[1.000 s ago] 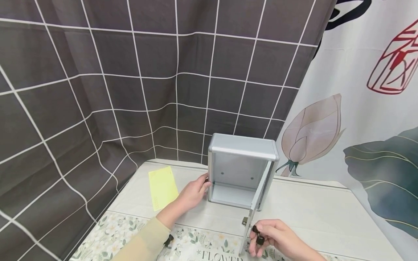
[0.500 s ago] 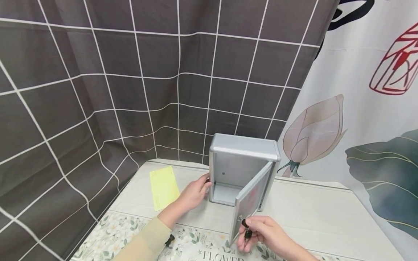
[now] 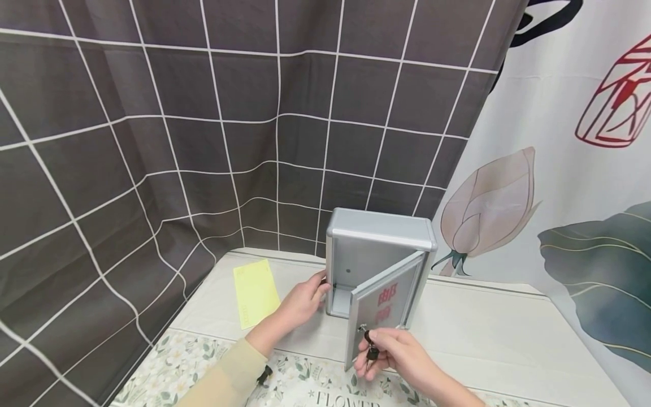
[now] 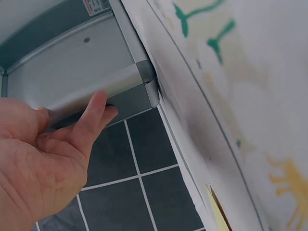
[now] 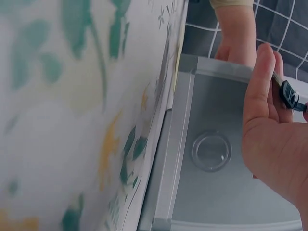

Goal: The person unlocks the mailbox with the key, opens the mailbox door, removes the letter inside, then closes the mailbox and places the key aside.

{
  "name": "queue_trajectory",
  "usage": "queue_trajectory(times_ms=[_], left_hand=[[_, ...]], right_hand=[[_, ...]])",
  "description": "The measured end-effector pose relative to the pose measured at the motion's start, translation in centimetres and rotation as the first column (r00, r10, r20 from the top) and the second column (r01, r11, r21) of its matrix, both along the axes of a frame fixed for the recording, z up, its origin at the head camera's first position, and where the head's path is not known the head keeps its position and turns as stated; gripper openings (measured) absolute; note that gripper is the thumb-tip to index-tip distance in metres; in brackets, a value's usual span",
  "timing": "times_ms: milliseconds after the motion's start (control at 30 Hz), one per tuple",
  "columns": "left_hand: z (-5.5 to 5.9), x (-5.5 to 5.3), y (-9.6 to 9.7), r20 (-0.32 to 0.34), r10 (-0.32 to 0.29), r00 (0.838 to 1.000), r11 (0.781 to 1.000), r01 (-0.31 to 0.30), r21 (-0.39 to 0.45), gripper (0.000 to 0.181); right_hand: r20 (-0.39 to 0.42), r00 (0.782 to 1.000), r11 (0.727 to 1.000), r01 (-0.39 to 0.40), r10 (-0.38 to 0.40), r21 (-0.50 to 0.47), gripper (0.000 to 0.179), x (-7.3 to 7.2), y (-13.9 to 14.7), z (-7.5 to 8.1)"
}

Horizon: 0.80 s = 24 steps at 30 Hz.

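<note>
A silver metal mailbox (image 3: 381,226) stands upright on the table, its front door (image 3: 368,305) with red characters partly open and swung out. My left hand (image 3: 302,299) touches the left side of the mailbox; in the left wrist view its fairly straight fingers (image 4: 92,115) lie against the edge. Near the door's lock (image 3: 362,327), my right hand (image 3: 404,350) pinches a black-headed key (image 3: 368,337), and a second black key (image 3: 373,354) dangles below it. Whether the pinched key sits in the lock, I cannot tell. A clear round disc (image 5: 211,151) shows on the door in the right wrist view.
Left of the mailbox, a yellow envelope-like paper (image 3: 256,294) lies flat. A floral cloth (image 3: 300,370) covers the table's front part. Behind hangs a dark grid-patterned curtain (image 3: 229,141), and a white printed curtain (image 3: 508,243) hangs at the right.
The right hand has moved left and slightly away from me along with the keys, swinging the door from wide open toward the mailbox. The left hand has stayed at the box's side.
</note>
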<state>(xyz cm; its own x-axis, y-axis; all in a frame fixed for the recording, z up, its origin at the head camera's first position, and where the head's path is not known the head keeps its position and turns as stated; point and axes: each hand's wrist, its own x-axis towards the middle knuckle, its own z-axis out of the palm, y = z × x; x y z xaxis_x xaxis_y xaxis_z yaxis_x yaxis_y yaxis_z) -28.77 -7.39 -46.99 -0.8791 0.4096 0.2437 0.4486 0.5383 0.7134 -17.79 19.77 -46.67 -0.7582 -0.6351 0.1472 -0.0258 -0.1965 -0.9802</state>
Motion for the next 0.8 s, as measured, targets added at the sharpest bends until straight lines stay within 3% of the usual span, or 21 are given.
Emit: queue_trajectory(times_ms=[467,800], left_hand=[[-0.3,-0.2,0.1,-0.049,0.029,0.998,1.000,-0.029,-0.005,0.053],[0.0,0.0,0.1,-0.043,0.047,0.998,0.999,-0.047,-0.011,0.053]], right_hand=[[0.030,0.982,0.980,0.181,-0.184,0.085,0.049,-0.9,-2.6,0.6],[0.073,0.941,0.938,0.317,-0.329,0.140,0.047,-1.7,-4.5,0.9]])
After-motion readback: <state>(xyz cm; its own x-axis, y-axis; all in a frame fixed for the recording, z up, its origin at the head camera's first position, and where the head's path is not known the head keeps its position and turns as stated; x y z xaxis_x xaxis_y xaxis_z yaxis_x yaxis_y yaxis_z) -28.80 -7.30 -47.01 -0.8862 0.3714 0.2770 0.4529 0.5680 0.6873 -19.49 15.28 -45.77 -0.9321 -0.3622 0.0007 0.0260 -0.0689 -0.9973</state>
